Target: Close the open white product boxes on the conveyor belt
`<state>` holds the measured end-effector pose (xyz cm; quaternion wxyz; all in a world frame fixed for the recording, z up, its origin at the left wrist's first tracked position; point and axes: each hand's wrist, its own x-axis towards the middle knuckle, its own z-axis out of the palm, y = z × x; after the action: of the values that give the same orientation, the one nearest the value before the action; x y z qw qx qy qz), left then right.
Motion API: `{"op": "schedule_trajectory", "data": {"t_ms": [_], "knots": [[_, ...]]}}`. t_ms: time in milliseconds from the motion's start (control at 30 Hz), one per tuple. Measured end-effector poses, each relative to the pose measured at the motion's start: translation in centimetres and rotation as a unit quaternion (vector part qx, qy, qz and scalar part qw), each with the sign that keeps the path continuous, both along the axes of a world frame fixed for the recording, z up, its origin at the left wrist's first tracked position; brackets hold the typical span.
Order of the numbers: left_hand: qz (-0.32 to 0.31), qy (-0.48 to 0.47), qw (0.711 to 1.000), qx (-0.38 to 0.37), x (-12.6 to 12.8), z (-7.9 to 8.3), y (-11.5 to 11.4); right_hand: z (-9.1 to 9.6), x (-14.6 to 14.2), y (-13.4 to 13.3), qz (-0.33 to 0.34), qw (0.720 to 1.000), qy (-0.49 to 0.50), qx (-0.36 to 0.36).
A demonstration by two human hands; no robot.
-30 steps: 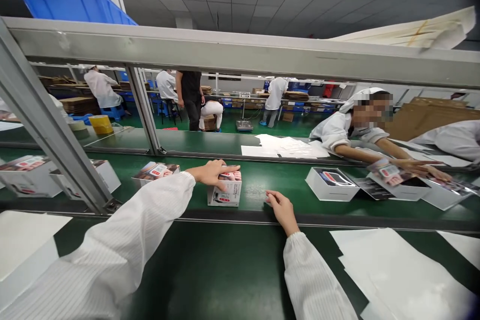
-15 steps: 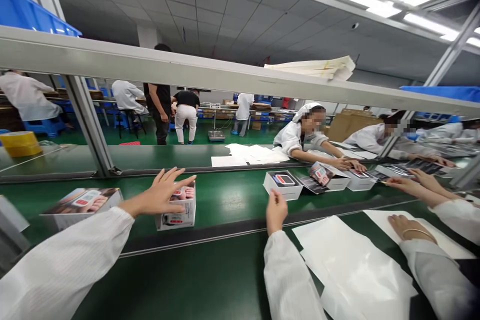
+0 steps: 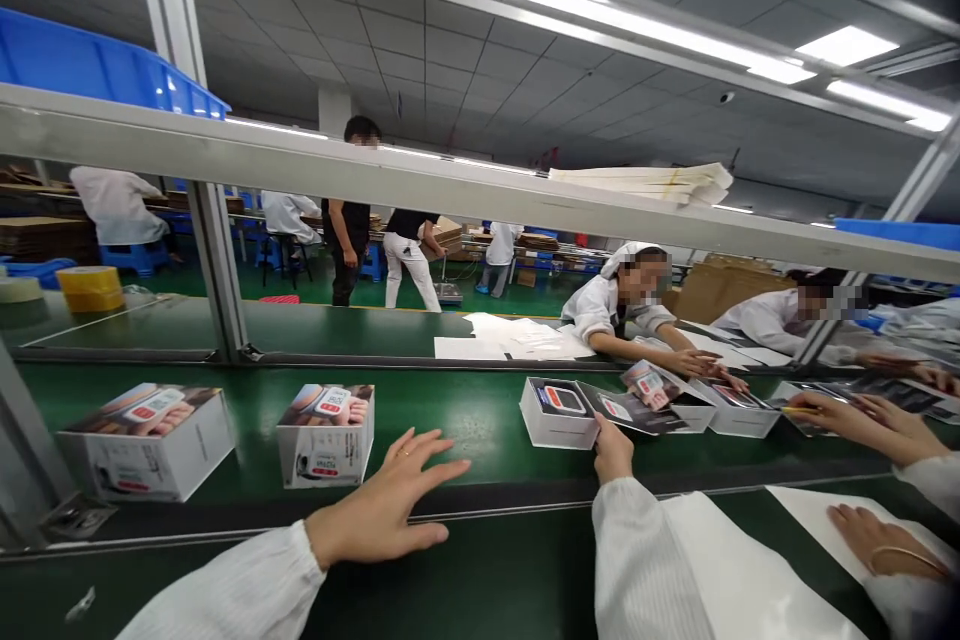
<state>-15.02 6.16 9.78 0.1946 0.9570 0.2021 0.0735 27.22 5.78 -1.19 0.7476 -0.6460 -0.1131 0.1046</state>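
Head view shows your left hand (image 3: 386,508) above the near edge of the smooth green desk (image 3: 457,400), fingers spread wide and nothing in them; a thin ring circles one finger. Your right hand (image 3: 615,450) has its fingertips drawn together on the near edge of the lid (image 3: 626,408), right at the corner of the open box (image 3: 556,417). That box sits on the desk ahead of you, right of centre, its rigid white card walls plain and square, its lid folded out to the right. Your sleeves are fine-ribbed white cloth, gathered at the cuffs.

To your left stand two closed boxes: the middle box (image 3: 326,435) near your left hand, and the far-left box (image 3: 146,440), well apart from the open one. Both have slightly glossy tops printed with a hand and a pale device bearing a grey screen and red marks. Their side panels carry a dark device picture, a red patch and small lettering that cannot be read. Inside the open box, a dark face shows a red-and-white device picture; its wording is likewise too small to make out.
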Motion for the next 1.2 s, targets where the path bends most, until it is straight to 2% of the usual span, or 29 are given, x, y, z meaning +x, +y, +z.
{"op": "schedule_trajectory", "data": {"t_ms": [100, 167, 400, 500, 600, 667, 767, 867, 967, 1033, 1200], "knots": [[-0.012, -0.018, 1.0, -0.006, 1.0, -0.5, -0.1, -1.1, -2.6, -1.3, 0.002, 1.0, -0.012, -0.016], [-0.023, -0.04, 0.999, -0.005, 1.8, -0.9, -0.2, -1.5, -4.5, -2.4, 0.012, 0.997, -0.059, -0.047], [-0.037, -0.119, 0.992, 0.025, 5.2, -2.3, -0.4, -1.1, -9.6, -4.4, 0.081, 0.981, -0.146, -0.095], [-0.017, -0.157, 0.985, 0.073, 6.5, -2.7, -0.8, -1.2, -10.8, -4.4, 0.096, 0.97, -0.181, -0.128], [0.001, -0.191, 0.969, 0.155, 7.8, -2.5, -1.3, -1.6, -11.7, -4.2, 0.121, 0.956, -0.242, -0.116], [0.008, -0.199, 0.957, 0.211, 8.6, -2.3, -1.5, -1.7, -12.2, -4.2, 0.171, 0.934, -0.294, -0.11], [0.013, -0.183, 0.95, 0.253, 9.8, -2.9, -0.8, -1.3, -13.0, -4.3, 0.226, 0.902, -0.333, -0.154], [0.054, -0.138, 0.972, 0.183, 10.7, -4.8, 0.9, -0.7, -13.9, -4.5, 0.252, 0.89, -0.337, -0.176], [0.099, -0.109, 0.983, 0.11, 10.8, -7.1, 2.5, -0.4, -14.8, -4.4, 0.291, 0.892, -0.317, -0.138], [0.123, -0.127, 0.98, 0.087, 10.4, -8.4, 3.1, -0.4, -15.2, -4.0, 0.309, 0.896, -0.294, -0.122], [0.176, -0.205, 0.96, -0.072, 8.2, -10.7, 4.0, -0.6, -15.3, -2.6, 0.322, 0.905, -0.239, -0.141]]}}
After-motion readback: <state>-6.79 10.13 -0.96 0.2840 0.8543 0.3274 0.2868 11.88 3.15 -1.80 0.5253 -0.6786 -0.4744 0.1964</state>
